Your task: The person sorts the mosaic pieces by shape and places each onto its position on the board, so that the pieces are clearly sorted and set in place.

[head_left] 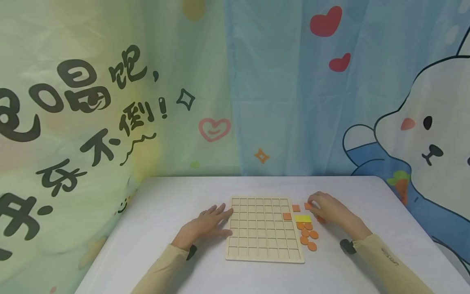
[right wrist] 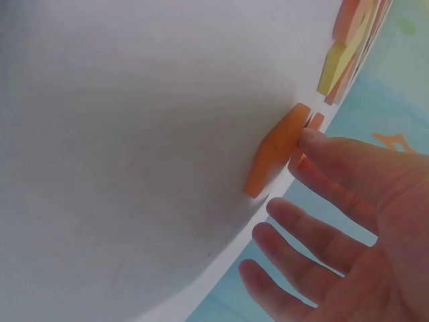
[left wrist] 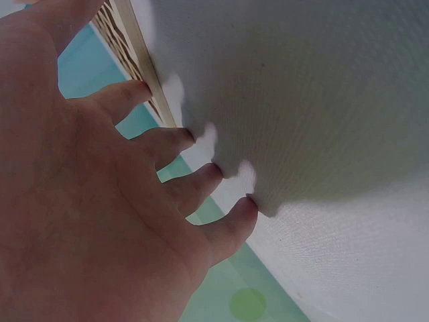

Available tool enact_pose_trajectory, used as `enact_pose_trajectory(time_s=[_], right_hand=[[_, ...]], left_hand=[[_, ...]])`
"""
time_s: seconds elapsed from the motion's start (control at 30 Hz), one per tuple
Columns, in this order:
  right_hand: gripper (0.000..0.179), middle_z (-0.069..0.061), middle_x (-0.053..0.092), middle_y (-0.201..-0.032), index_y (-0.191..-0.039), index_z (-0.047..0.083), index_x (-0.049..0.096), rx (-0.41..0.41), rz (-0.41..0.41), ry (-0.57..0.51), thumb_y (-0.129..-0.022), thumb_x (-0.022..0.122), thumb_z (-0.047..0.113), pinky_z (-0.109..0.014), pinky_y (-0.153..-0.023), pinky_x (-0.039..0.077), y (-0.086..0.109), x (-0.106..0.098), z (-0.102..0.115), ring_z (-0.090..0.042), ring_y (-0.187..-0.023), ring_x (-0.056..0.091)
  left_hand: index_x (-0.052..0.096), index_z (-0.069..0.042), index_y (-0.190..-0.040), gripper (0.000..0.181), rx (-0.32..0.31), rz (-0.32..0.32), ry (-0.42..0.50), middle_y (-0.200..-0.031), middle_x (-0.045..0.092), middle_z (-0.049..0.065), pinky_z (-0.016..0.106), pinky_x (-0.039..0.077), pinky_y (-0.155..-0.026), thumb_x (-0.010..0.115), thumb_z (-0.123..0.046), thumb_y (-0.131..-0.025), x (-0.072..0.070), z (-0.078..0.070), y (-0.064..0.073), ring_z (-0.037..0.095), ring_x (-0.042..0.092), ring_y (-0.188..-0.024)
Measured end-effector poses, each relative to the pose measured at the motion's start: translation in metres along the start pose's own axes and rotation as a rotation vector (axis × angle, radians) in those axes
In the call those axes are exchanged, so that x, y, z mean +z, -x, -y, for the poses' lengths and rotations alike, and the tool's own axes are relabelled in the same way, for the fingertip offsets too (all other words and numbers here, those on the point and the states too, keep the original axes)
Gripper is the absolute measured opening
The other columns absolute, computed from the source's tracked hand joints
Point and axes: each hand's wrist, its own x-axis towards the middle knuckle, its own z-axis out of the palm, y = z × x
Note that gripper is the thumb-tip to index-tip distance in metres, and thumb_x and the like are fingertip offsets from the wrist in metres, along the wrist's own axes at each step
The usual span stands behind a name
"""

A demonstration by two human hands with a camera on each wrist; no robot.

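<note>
Head cam: R hand (head_left: 327, 207) pinches orange sq (head_left: 307, 206) at 2 o'clock off board (head_left: 264, 230); L hand (head_left: 209, 222), spread, touches its 9. Prob. pick-up step; next needs lift toward 8.

Left curtain (head_left: 110, 98): "唱吧," above "不倒!", other characters cut off or unclear
Right sleeve (head_left: 390, 261): small dark lettering, too blurred to read

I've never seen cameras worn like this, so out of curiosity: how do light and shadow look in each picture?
Head view: even light, no strong glare on the pale wooden gridded board; left wrist view: the left hand looks dim, with a broad, wavy-edged shadow on the white table; right wrist view: a hazy grey shade lies beside the flat orange piece with angled edges.
</note>
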Motion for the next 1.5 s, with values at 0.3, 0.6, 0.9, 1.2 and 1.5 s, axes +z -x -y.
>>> enact_pose_trajectory(time_s=[0.3,0.6,0.9,1.2,1.5], right_hand=[[0.029,-0.021,0.063,-0.124,-0.114,0.003,0.068,-0.008,0.001,0.014,-0.094,0.071,0.024,-0.056,-0.101,0.051,0.001,-0.006,0.008,-0.029,-0.102,0.057],[0.028,-0.019,0.063,-0.122,-0.112,0.005,0.068,-0.02,0.01,0.016,-0.095,0.07,0.027,-0.044,-0.089,0.055,0.002,-0.008,0.017,-0.026,-0.099,0.056],[0.032,-0.018,0.064,-0.122,-0.115,0.005,0.068,-0.043,0.01,0.014,-0.095,0.07,0.03,-0.036,-0.08,0.054,0.002,-0.01,0.025,-0.025,-0.097,0.057],[0.031,-0.015,0.067,-0.118,-0.112,0.006,0.07,-0.089,0.003,0.011,-0.092,0.074,0.029,-0.053,-0.098,0.053,0.003,-0.01,0.035,-0.029,-0.105,0.06],[0.024,-0.012,0.069,-0.116,-0.108,0.007,0.07,-0.145,-0.016,0.024,-0.092,0.073,0.025,-0.051,-0.098,0.053,0.001,-0.007,0.043,-0.028,-0.104,0.062]], left_hand=[[0.029,-0.026,-0.16,0.079,-0.001,0.004,-0.002,-0.168,0.021,0.012,0.062,0.022,-0.122,0.056,-0.062,-0.095,-0.001,0.0,0.0,0.041,0.019,-0.154],[0.029,-0.025,-0.16,0.08,0.005,0.0,0.005,-0.168,0.021,0.012,0.062,0.022,-0.122,0.056,-0.063,-0.095,-0.001,0.0,0.001,0.042,0.018,-0.154],[0.028,-0.027,-0.16,0.08,-0.007,0.005,0.003,-0.168,0.019,0.011,0.062,0.021,-0.123,0.055,-0.064,-0.094,-0.001,0.0,0.0,0.041,0.017,-0.155],[0.031,-0.026,-0.159,0.079,-0.008,-0.003,-0.001,-0.168,0.022,0.011,0.062,0.023,-0.122,0.056,-0.063,-0.094,0.001,-0.001,-0.001,0.041,0.019,-0.154],[0.031,-0.025,-0.159,0.079,0.0,-0.011,-0.013,-0.167,0.023,0.012,0.063,0.024,-0.121,0.057,-0.062,-0.094,-0.001,-0.001,0.0,0.042,0.021,-0.154]])
